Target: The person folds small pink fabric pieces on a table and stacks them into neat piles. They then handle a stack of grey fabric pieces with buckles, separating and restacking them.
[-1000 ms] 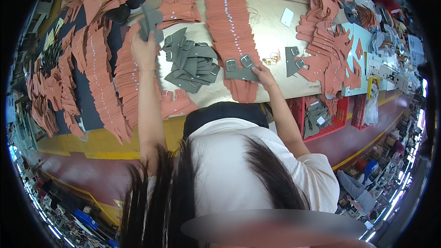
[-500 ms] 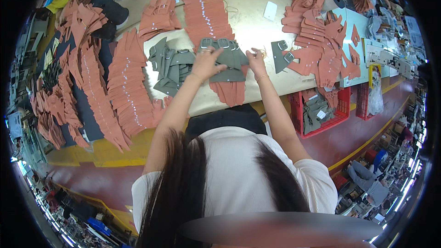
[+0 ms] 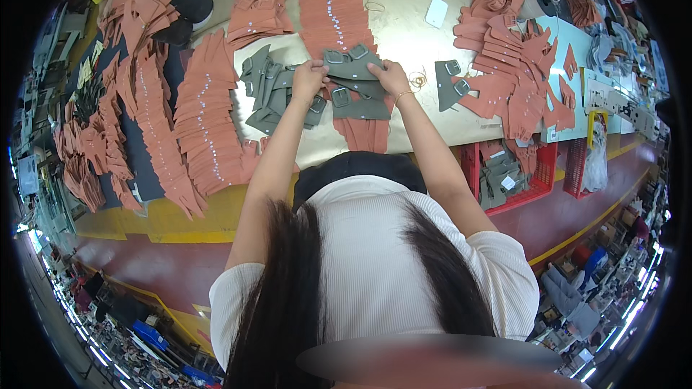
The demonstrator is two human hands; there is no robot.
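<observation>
A grey-green cut fabric piece with metal buckles is stretched between my two hands over the middle of the table. My left hand pinches its left end, and my right hand grips its right end. Just below it lies another grey-green piece with a square buckle, on top of a row of orange pieces. To the left, beside my left hand, is a loose pile of grey-green buckled pieces.
Long overlapping rows of orange pieces cover the left. More orange pieces are heaped at right, beside a grey-green pair with buckles. A red crate holding pieces sits below the right edge. A white card lies farther back.
My hands have shifted; the upper grey-green piece is now held at both ends and lifted apart from the one beneath, whose square buckle shows. The whole view has moved slightly.
</observation>
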